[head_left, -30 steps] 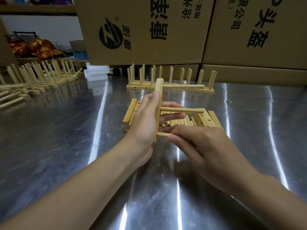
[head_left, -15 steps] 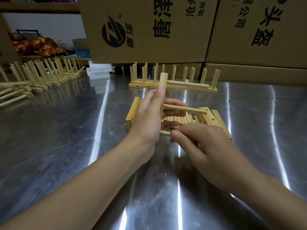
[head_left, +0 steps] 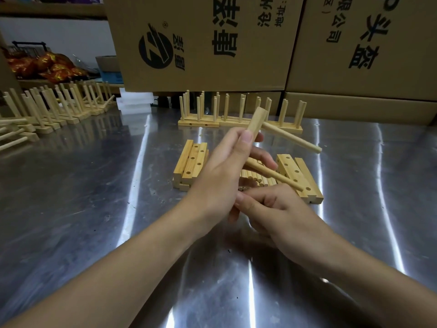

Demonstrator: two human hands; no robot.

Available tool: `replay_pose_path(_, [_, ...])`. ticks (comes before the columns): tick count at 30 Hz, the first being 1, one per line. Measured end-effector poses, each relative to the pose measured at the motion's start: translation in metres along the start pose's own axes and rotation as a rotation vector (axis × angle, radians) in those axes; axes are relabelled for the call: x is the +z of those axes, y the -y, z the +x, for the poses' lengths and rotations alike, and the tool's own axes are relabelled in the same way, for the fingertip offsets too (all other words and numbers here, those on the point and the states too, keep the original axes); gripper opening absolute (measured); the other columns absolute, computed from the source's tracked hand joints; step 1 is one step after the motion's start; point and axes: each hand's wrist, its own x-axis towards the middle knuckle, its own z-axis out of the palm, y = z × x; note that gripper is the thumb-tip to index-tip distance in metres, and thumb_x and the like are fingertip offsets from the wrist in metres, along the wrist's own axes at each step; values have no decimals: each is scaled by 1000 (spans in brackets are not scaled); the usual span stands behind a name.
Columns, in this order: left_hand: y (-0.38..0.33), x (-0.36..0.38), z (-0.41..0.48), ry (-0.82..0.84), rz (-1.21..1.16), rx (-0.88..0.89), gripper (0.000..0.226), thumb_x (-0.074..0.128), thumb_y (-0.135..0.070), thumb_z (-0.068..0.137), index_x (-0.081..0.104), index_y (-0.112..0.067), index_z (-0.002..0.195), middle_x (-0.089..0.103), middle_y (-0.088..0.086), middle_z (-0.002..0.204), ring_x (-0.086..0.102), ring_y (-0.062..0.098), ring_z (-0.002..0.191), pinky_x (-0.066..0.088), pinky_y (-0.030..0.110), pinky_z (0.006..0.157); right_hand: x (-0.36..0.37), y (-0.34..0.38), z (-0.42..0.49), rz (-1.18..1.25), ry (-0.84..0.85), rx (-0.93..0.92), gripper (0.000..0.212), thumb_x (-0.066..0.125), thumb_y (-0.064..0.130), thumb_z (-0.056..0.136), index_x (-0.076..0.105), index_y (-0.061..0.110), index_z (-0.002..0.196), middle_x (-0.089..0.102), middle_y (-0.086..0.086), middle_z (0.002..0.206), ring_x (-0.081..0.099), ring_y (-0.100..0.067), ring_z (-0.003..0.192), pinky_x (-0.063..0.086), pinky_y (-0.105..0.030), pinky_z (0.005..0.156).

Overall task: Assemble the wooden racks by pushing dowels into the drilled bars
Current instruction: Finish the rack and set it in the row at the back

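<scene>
While finished racks (head_left: 59,107) fill the upper left, this one looks barely begun: the left hand (head_left: 222,171) grips a square, pale bar (head_left: 256,120), tilted at centre frame, with two smooth round dowels (head_left: 292,138) seated. The right hand (head_left: 279,211) curls at its lower end; whether it pinches anything, I cannot tell. Drilled bars (head_left: 192,162) and loose dowels (head_left: 257,178) remain on the glossy steel bench (head_left: 71,185).

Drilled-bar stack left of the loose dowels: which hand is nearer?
Left. The left hand, gripping a bar, is just right of the stack; the right hand is further right, nearer the camera.
</scene>
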Motion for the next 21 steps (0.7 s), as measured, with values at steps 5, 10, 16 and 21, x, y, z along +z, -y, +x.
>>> replay_pose_path(5, [-4, -1, 0, -4, -10, 23, 37, 36, -47, 113, 59, -21, 126, 75, 1, 94, 73, 15, 91, 59, 26, 76, -3, 4, 2, -47, 15, -38, 34, 57, 40, 108, 81, 25, 87, 46, 18, 50, 45, -4, 48, 34, -12, 52])
replay_pose_path(10, [-4, -3, 1, -96, -143, -47, 36, 36, -43, 114, 59, -18, 127, 76, 3, 95, 75, 20, 88, 56, 22, 66, -11, 3, 1, -485, -111, -220, 28, 56, 50, 106, 76, 32, 98, 62, 22, 69, 60, -9, 66, 42, -24, 57])
replay_pose_path(16, [-2, -2, 2, -130, -177, -85, 38, 35, -43, 115, 60, -17, 128, 76, 1, 92, 75, 18, 86, 57, 25, 65, -10, 2, -4, -464, -129, -240, 29, 53, 43, 108, 73, 27, 95, 60, 14, 68, 58, -12, 65, 39, -22, 58])
replay_pose_path(21, [-3, -6, 1, -117, -117, -35, 38, 36, -41, 115, 60, -15, 129, 73, 1, 93, 72, 18, 88, 58, 29, 69, -4, 7, 4, -67, -9, -71, 33, 59, 31, 108, 76, 20, 82, 58, 15, 59, 52, -7, 54, 38, -17, 56])
